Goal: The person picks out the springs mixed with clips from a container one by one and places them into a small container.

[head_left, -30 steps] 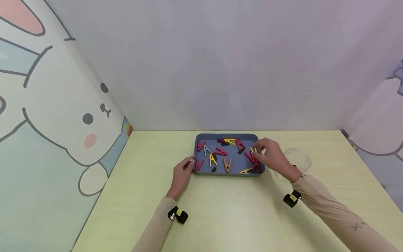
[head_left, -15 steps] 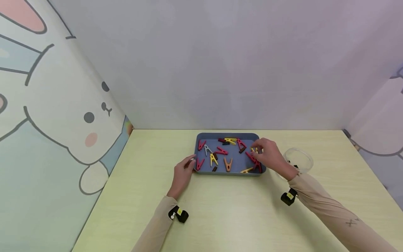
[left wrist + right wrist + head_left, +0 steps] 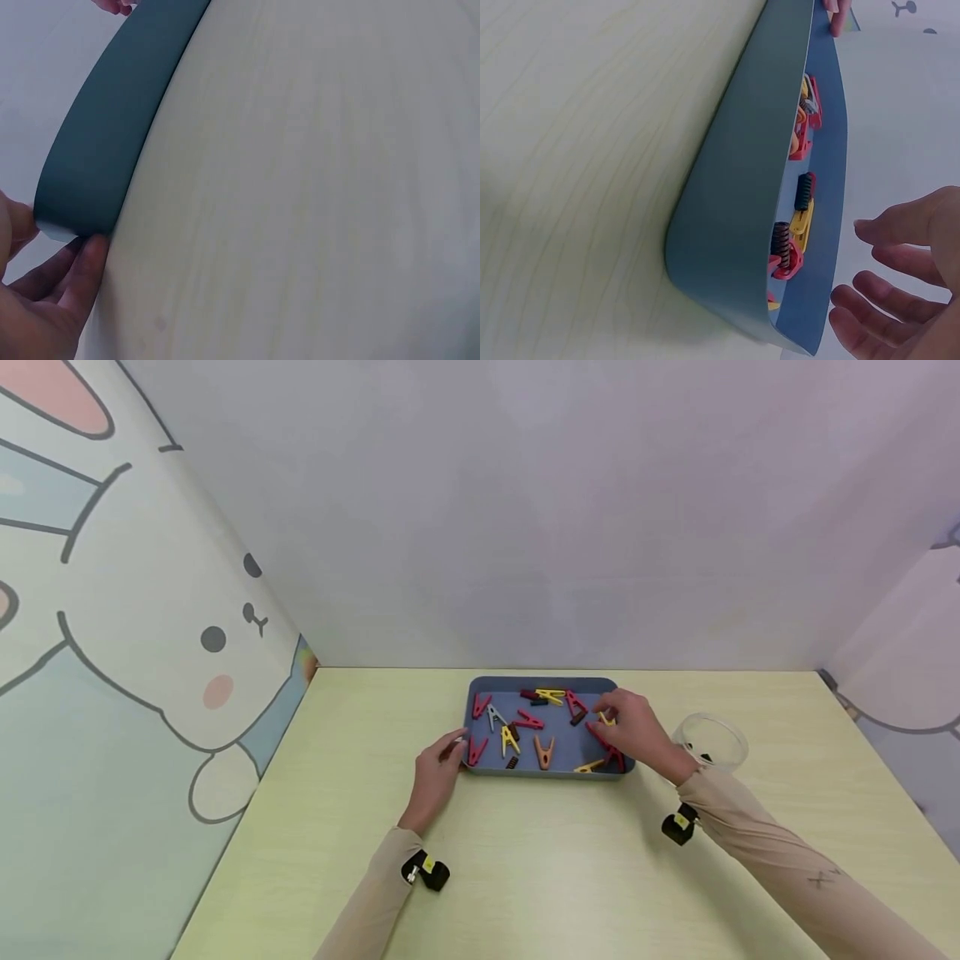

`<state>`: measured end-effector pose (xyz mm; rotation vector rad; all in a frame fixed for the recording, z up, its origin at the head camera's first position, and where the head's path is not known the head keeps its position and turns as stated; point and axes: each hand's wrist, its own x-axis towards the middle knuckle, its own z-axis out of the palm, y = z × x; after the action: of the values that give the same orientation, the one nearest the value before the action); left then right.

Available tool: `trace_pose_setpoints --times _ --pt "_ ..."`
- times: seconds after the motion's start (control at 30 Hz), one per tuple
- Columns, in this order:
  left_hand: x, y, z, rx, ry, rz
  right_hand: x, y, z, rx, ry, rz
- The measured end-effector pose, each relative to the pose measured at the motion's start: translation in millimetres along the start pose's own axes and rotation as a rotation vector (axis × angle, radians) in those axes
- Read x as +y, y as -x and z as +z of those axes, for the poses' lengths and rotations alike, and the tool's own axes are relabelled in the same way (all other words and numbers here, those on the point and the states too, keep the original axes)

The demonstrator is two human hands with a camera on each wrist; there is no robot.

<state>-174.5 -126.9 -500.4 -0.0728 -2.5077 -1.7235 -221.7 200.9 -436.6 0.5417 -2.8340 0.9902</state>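
A shallow blue-grey tray (image 3: 566, 750) lies on the table, with several small plastic clips in red, yellow, orange and grey scattered inside. At its left end, my left hand (image 3: 437, 777) grips the corner; the left wrist view has its digits at the rim and by the base. My right hand (image 3: 633, 727) hovers over the right end, fingers loosely bent and apart. The right wrist view shows nothing between them. Closest to those fingertips are a yellow clip (image 3: 606, 718) and some red clips (image 3: 613, 755), partly covered by the hand.
Right of the tray stands a clear round dish (image 3: 726, 742) with a small black thing in it, partly behind my right wrist. An orange clip (image 3: 543, 753) and dark ribbed pieces (image 3: 512, 762) lie among the others. A pale wall (image 3: 555, 527) rises behind the table.
My right hand has shifted slightly left over the tray's right end. The left hand keeps its place at the corner, and the camera view has moved slightly.
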Motion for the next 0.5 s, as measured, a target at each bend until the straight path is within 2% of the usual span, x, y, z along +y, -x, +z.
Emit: trace_pose_setpoints --times 0.3,0.5 --pt "1.4 -0.5 0.2 0.004 -0.004 -0.005 -0.2 -7.3 3.6 -0.056 0.011 0.032" --pt "0.9 -0.7 -0.8 0.003 -0.005 -0.014 2.4 -13.1 9.1 -0.062 0.034 0.014"
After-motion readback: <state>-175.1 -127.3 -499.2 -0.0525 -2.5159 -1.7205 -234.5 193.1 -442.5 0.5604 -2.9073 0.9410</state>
